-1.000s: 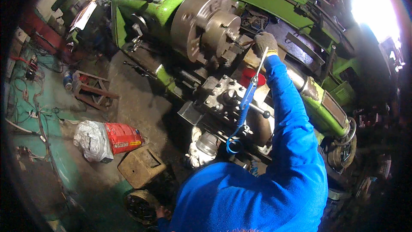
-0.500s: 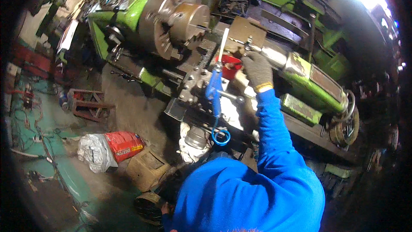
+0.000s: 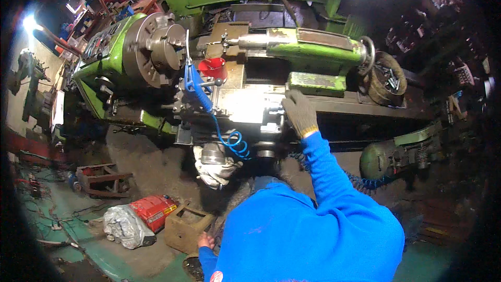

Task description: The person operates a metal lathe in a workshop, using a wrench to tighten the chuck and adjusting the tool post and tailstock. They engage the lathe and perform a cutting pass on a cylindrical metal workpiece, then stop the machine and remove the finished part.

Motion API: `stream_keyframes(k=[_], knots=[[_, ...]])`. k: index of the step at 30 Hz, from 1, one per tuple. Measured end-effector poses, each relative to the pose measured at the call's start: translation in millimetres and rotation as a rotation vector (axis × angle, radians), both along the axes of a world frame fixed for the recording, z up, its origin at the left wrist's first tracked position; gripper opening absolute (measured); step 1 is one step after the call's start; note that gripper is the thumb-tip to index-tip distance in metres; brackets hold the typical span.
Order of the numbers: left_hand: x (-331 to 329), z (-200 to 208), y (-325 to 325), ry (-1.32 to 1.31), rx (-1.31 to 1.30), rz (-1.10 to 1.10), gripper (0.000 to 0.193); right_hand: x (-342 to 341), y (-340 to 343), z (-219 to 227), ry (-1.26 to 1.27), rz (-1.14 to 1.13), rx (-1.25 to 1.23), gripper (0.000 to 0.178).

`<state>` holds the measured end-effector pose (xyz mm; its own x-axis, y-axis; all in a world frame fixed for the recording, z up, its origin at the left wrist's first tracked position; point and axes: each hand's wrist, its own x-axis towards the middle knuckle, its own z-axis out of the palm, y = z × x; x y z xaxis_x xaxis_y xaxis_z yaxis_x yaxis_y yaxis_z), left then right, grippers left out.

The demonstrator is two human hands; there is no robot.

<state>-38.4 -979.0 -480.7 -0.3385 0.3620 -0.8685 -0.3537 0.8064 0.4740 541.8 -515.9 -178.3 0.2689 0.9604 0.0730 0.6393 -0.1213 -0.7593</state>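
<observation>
My right hand [image 3: 300, 113], in a grey-brown knit glove with a yellow cuff, is over the right end of the lathe carriage [image 3: 245, 105]. Its fingers point away from me, loosely extended, with nothing visible in them. My bare left hand [image 3: 206, 239] hangs low beside a brown box-like block [image 3: 186, 227], fingers apart. Up on the carriage stands a blue air gun [image 3: 194, 86] with a coiled blue hose [image 3: 236, 141]. Next to it is a red container [image 3: 213, 69]. A drill chuck [image 3: 225, 43] with a tool sits in the green tailstock [image 3: 308, 44].
The large lathe chuck [image 3: 151, 49] is at the left. A round container of metal pieces [image 3: 387, 79] stands past the tailstock handwheel [image 3: 368, 55]. A rag-wrapped metal cylinder [image 3: 213, 164] lies below the carriage. A red and silver sack [image 3: 141, 220] and a brown frame [image 3: 104, 178] are on the floor.
My right hand has come away from the drill chuck at the tailstock and moved toward me, to the carriage's right end. The whole view has turned and shifted. My left hand shows more fully now.
</observation>
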Motion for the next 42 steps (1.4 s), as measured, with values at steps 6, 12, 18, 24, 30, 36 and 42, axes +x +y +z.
stream_keyframes(k=[6,12,18,24,30,36,42], knots=[[37,-44,99,0.308,0.456,0.026,0.012,76,-133,-6,-0.339,-0.086,-0.209,0.062],[98,59,261,0.619,0.864,-0.229,0.035,147,-178,32,-0.429,-0.275,-0.325,0.077],[158,236,403,0.888,1.151,-0.389,0.042,228,-167,24,-0.636,-0.316,-0.295,0.083],[174,276,540,0.913,1.303,-0.326,0.047,330,-78,46,-0.735,-0.383,-0.338,0.089],[186,268,597,0.569,1.193,-0.239,0.055,394,63,37,-0.999,-0.146,-0.246,0.061],[229,254,606,0.528,1.156,-0.094,0.040,501,181,-98,0.238,0.076,0.121,0.058],[245,261,615,0.560,1.080,-0.077,0.046,612,258,-141,-0.321,0.071,0.163,0.036]])
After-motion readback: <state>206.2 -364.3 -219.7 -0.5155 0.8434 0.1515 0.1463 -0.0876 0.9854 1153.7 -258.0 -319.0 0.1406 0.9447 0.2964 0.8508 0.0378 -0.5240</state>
